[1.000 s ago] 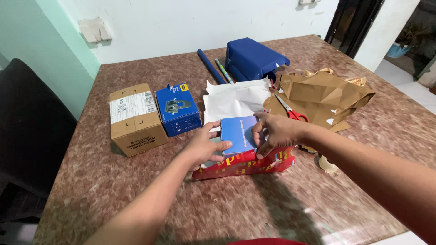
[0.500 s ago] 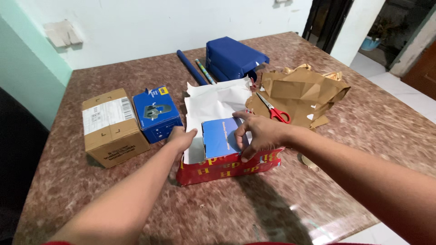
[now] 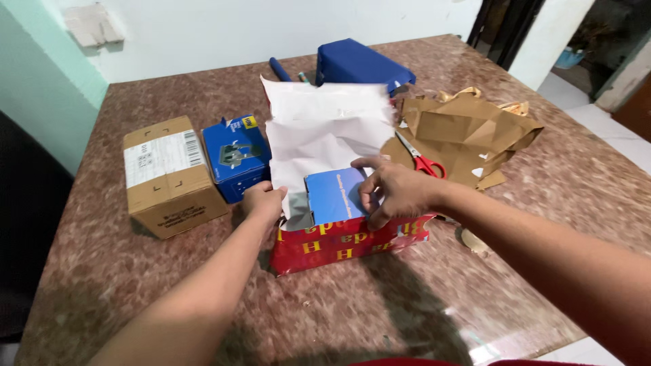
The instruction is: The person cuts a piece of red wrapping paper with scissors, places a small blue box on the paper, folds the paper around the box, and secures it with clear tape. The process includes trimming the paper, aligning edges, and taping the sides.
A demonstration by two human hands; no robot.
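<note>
We are pressing our right hand (image 3: 397, 192), fingers spread, on the blue box (image 3: 336, 196). Our left hand (image 3: 263, 201) is pinching the wrapping paper (image 3: 325, 135) edge.

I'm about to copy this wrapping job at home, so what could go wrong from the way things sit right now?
1. The right hand alone pins the blue box on the wrapping paper; while the left hand lifts the paper's side, the box may slide off centre.
2. The raised sheet stands loosely and looks creased, so it might tear or fold crookedly.
3. The red-handled scissors lie open-ended close beside the right hand; a sideways reach could catch them.
</note>
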